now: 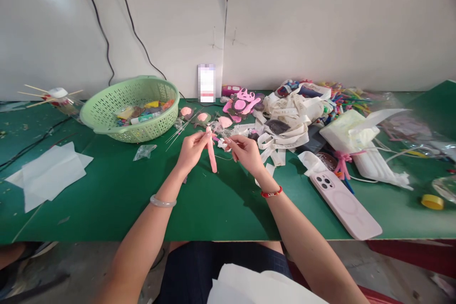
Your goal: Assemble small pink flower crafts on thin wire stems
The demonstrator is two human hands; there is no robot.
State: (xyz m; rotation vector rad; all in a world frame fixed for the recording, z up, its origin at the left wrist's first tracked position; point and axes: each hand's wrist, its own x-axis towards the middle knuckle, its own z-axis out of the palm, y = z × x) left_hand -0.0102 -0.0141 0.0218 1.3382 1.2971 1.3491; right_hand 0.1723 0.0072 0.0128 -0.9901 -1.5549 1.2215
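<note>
My left hand is closed, thumb and fingers pinching the upper part of a narrow pink strip that hangs down over the green table. Just to the right, my right hand is also closed, its fingertips pinched together. A thin pale thread curves from beside the strip to those fingertips. Whether a needle is in the right fingers is too small to tell. Behind the hands lie several pink and grey soft pieces and a few thin wire-like sticks.
A green plastic basket with small packets stands at the left, near white paper sheets. Heaped white ribbon, a tissue pack and a pink phone are at the right. Another phone leans on the wall.
</note>
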